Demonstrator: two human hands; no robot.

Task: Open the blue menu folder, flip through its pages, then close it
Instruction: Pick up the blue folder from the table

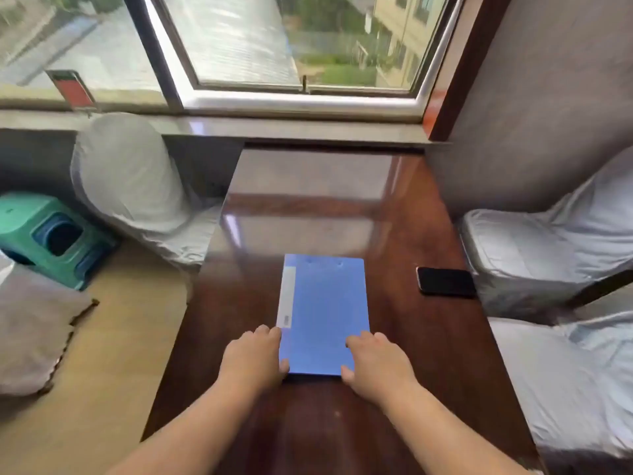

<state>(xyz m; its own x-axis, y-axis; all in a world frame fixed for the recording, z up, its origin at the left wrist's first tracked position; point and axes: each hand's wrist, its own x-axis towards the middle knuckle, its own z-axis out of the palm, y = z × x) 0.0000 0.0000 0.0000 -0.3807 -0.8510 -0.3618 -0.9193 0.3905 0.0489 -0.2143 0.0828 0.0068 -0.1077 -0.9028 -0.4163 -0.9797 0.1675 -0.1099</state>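
The blue menu folder (325,310) lies closed and flat on the dark glossy wooden table (394,207), its spine with a white label strip on the left. My left hand (251,354) grips the folder's near left corner, thumb on its front edge. My right hand (376,361) holds the near right corner, fingers resting on the cover and thumb at the front edge.
A black phone (445,282) lies on the table to the folder's right. Chairs in white covers stand at the right (548,248) and at the left (130,173). A green plastic stool (51,234) sits on the floor at the left. The window sill runs behind the table.
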